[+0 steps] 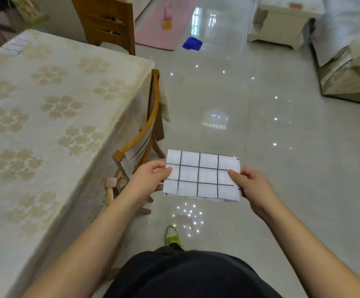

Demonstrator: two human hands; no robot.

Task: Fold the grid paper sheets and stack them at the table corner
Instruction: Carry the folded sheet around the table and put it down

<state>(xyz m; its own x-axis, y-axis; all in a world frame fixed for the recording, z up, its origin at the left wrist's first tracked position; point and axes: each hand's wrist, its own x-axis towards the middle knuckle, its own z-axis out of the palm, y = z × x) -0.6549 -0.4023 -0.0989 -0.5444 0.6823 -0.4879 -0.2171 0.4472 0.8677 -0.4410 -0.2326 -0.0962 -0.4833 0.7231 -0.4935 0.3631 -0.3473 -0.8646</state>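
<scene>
A folded white grid paper sheet [201, 176] with dark lines is held flat in the air over the floor, to the right of the table. My left hand [148, 179] pinches its left edge with the thumb on top. My right hand [253, 187] pinches its right edge the same way. The table [52, 117] with a cream flowered cloth fills the left side. At its far left corner lies a stack of folded grid paper [16, 47], blurred.
A wooden chair [142, 145] is tucked at the table's right side, with more grid paper draped on its back. Another wooden chair [108, 22] stands at the far end. A blue cloth [192, 44] and pink mat [166, 24] lie on the shiny floor; furniture [346, 67] stands right.
</scene>
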